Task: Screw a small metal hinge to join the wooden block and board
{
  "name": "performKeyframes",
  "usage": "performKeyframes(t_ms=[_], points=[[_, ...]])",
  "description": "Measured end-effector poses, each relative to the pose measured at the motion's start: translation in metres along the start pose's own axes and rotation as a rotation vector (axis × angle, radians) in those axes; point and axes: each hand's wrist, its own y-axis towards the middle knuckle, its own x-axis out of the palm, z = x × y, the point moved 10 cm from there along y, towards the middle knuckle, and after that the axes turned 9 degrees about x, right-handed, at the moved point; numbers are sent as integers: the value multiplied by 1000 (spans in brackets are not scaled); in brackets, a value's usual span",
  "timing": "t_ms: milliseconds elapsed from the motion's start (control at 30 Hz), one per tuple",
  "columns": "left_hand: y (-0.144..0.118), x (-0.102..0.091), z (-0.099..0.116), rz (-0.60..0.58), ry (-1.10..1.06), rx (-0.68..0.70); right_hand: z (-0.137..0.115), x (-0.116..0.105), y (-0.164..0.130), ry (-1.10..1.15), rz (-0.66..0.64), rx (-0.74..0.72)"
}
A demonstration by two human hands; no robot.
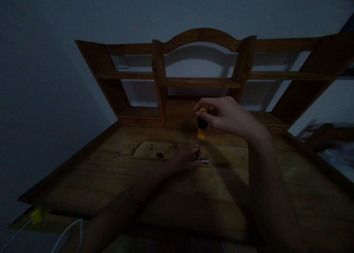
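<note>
My right hand [218, 113] is closed around the handle of a screwdriver [201, 124], yellow and black, held upright with its shaft pointing down. The shaft's lower end meets a small shiny metal cylinder-like piece [204, 160] lying on the wooden desk top. My left hand [186, 157] rests low on the desk, its fingers closed at the left end of that metal piece, beside the screwdriver's tip. Exactly what the piece is cannot be made out in the dim light. A small flat wooden board [205, 181] lies just in front of it.
Behind the desk top [91, 172] rises a wooden shelf unit [199, 82] against the wall. A pale rough-edged recess or panel [152, 149] is left of my hands, with thin metal bits [118, 152] near it. White cable [68, 229] and a yellow item [36, 216] are at lower left.
</note>
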Motion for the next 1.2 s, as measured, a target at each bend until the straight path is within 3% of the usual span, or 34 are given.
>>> performKeyframes(t_ms=[133, 433, 700, 1000, 1200], points=[[0, 1, -2, -18, -2, -33, 1, -1, 1, -10, 15, -2], [-1, 1, -3, -23, -1, -63, 14, 0, -6, 87, -135, 105], [0, 1, -1, -36, -8, -59, 8, -12, -1, -174, 82, 64], [0, -1, 2, -41, -19, -62, -3, -9, -2, -83, 39, 11], [1, 1, 0, -33, 21, -49, -2, -8, 1, -177, 126, 20]])
